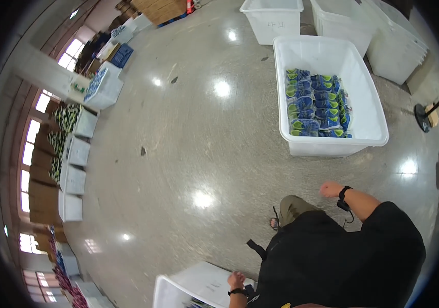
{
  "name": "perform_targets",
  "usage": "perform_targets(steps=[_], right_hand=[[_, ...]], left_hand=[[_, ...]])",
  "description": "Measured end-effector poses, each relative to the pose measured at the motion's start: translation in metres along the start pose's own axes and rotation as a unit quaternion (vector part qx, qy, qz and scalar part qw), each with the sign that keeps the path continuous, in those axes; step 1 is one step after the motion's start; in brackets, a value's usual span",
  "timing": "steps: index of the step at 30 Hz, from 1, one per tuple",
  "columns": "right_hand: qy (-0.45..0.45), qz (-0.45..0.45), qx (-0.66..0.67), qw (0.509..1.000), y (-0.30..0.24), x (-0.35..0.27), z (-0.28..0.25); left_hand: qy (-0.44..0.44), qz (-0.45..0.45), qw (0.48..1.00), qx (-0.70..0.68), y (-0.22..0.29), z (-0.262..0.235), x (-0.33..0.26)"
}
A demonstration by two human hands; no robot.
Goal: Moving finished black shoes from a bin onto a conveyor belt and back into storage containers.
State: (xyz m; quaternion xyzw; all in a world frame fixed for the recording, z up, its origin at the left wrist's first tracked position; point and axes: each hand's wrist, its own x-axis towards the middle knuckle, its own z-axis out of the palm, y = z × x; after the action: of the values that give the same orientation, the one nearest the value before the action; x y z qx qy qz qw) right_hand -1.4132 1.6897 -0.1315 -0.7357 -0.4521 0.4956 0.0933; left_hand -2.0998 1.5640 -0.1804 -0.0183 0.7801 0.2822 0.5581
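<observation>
My left hand (236,280) is down at the lower edge, resting on the rim of a white plastic bin (178,287) behind me; whether it grips the rim is unclear. My right hand (330,189) swings free at my side with fingers loosely curled and nothing in it; a black strap is on that wrist. Ahead of me stands a large white bin (373,128) holding rows of blue and green packaged shoes (316,105). My body in a black shirt and one sandalled foot (274,223) are below.
More white bins (273,20) stand at the back and back right. Along the left wall runs a row of white bins (75,169) with packaged goods, under windows. A black fan base (423,118) sits at the right. The floor is polished grey stone.
</observation>
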Motion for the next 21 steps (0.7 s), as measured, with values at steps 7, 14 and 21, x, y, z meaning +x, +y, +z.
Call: perform_targets(steps=[7, 14, 21], right_hand=[[-0.028, 0.068, -0.046, 0.996, -0.001, 0.137, 0.03], [-0.142, 0.134, 0.009, 0.981, -0.174, 0.266, -0.042], [-0.019, 0.051, 0.303, 0.951, -0.338, 0.409, -0.212]], left_hand=[[-0.075, 0.197, 0.976, 0.051, 0.358, 0.205, 0.044], [-0.174, 0.124, 0.96, 0.18, 0.498, 0.349, 0.081], [-0.164, 0.05, 0.968, 0.185, 0.601, 0.424, 0.13]])
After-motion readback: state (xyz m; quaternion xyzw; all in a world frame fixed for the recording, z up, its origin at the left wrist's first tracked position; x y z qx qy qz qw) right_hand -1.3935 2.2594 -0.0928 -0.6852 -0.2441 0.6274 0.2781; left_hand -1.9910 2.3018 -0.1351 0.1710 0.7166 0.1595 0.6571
